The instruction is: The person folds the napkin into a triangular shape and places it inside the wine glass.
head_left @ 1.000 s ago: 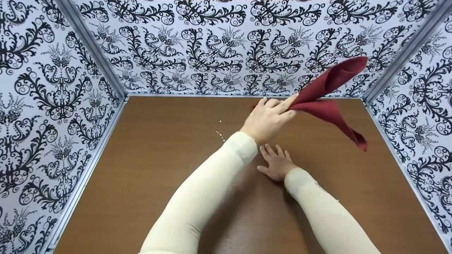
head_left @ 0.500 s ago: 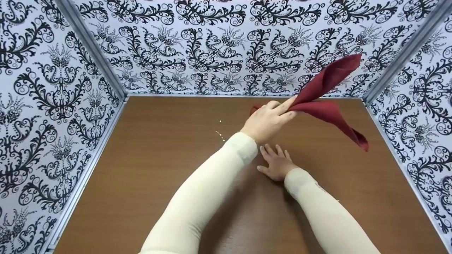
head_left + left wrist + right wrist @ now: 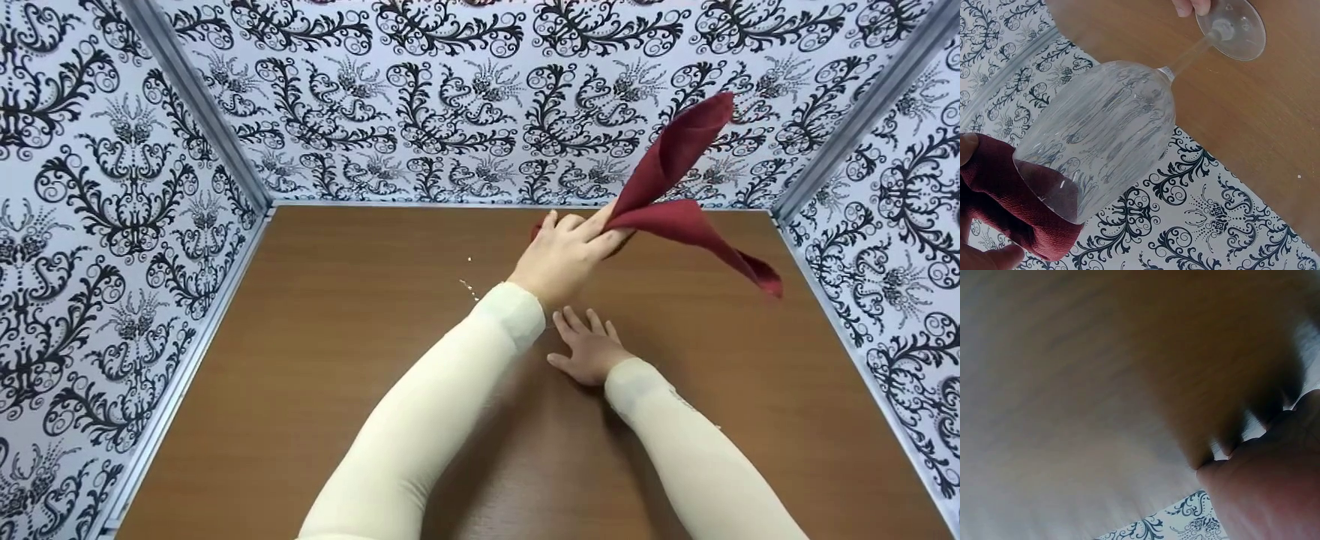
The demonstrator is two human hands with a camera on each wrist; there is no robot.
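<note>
In the left wrist view a clear wine glass (image 3: 1109,126) stands with its foot (image 3: 1244,36) on the table. My left hand (image 3: 561,259) holds a dark red cloth (image 3: 667,165) at the glass's rim. Part of that cloth shows through the bowl, and two loose ends stick out to the right in the head view. Low on the table, my right hand (image 3: 589,356) lies with its fingers spread, its fingertips (image 3: 1201,5) at the foot of the glass. From the head, my left hand and sleeve hide most of the glass. The right wrist view is mostly blurred skin.
A brown wooden table (image 3: 337,337) spreads under both arms. White walls (image 3: 465,97) with black scroll patterns enclose its back and sides, with grey metal strips at the corners. Several small white specks (image 3: 469,287) mark the tabletop left of my left hand.
My left hand has turned and shifted slightly left, and the cloth's loose ends have swung up and left with it. My right hand stays where it was.
</note>
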